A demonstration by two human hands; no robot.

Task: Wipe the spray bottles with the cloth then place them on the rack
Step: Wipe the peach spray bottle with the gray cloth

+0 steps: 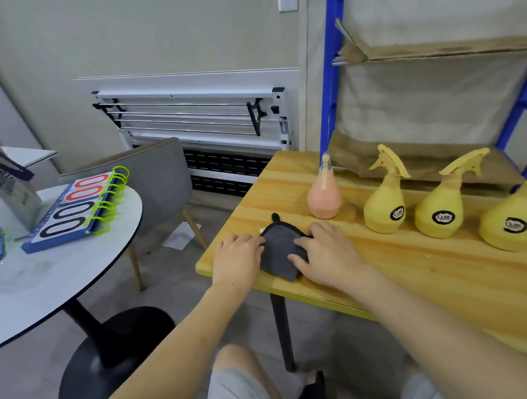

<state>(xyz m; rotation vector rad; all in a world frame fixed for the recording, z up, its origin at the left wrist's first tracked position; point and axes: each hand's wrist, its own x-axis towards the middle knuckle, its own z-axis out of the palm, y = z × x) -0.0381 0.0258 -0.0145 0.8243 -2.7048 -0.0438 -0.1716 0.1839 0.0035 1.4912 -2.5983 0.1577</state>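
Both hands lie flat and spread on the dark grey cloth (281, 249) at the near left corner of the wooden desk (423, 267): the left hand (237, 256) presses its left edge, the right hand (328, 251) covers its right side, neither gripping. Beyond the cloth stands a pink spray bottle (324, 198), with three yellow spray bottles (440, 211) in a row to its right. The blue rack (333, 64) rises behind them; bare desk lies right of the cloth.

Dark grey cloth (280, 249) – pink bottle (324, 198), yellow bottles (384, 211) – on light wood-grain table (440, 278).
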